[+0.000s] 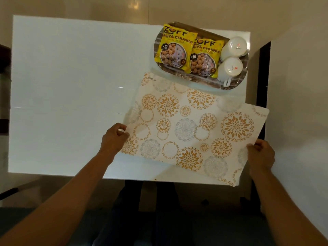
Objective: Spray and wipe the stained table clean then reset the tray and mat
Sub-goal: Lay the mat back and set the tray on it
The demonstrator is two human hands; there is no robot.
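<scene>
Head view: my left hand [114,137] and right hand [260,154] each pinch a short edge of the mat [191,126]. Its long axis runs between my grips, skewed on the worktop [71,86], far right corner overhanging, near the tray [237,82].

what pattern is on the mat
The mat is white with orange and grey floral circles, seen in the head view.

- Two yellow soya chunks packets side by side, the left packet [174,46] overlapping the right packet [204,58] a little along their shared edge.
- Two white cups upside down just right of the packets: far cup [234,47] and near cup [229,68], touching or nearly so, near cup's handle pointing toward the viewer.
- Dark chair frame [263,73] beside the right edge.
- Glossy beige floor [106,8] beyond.
</scene>
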